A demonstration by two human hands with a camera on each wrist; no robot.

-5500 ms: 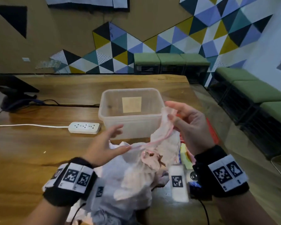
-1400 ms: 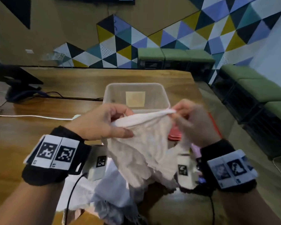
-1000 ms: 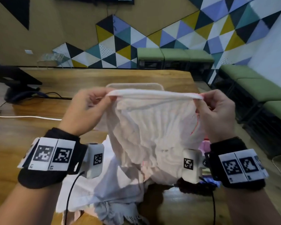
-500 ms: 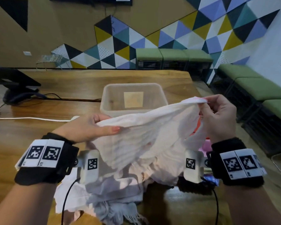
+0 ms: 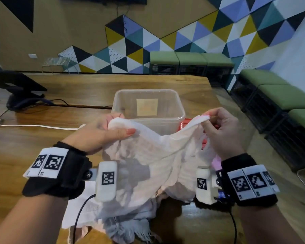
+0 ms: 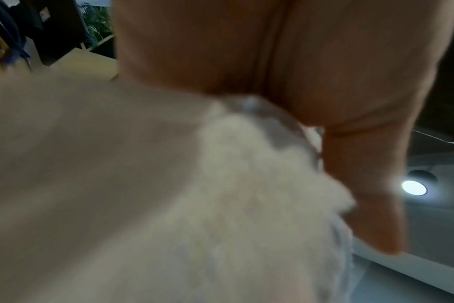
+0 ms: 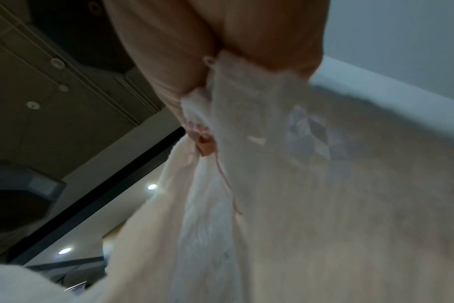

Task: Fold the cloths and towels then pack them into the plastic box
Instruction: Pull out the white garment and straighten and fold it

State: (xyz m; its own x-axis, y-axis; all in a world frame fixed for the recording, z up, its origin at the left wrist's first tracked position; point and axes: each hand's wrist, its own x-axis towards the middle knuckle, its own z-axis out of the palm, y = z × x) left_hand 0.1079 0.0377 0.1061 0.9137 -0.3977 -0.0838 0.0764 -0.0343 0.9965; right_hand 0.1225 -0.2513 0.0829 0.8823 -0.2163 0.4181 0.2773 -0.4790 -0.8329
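Observation:
I hold a thin pale pink cloth (image 5: 153,159) in the air in front of the clear plastic box (image 5: 148,110). My left hand (image 5: 109,132) pinches one top corner, thumb over the fabric. My right hand (image 5: 222,131) pinches the other corner, where a pink hem shows. The cloth sags between the hands and drapes down onto a pile of white and grey cloths (image 5: 113,219) near the table's front edge. The left wrist view shows the cloth (image 6: 220,205) under the thumb; the right wrist view shows the cloth (image 7: 272,184) gathered at the fingers. The box holds only a paper label.
The wooden table (image 5: 25,155) carries a white cable (image 5: 33,126) and a black monitor stand (image 5: 21,99) at the left. A red lid (image 5: 183,124) lies right of the box. Green benches (image 5: 280,95) line the wall to the right, beyond the table's edge.
The cloth was stretched taut at eye height a second ago; both hands have since lowered and come closer together, so the top edge now sags between them.

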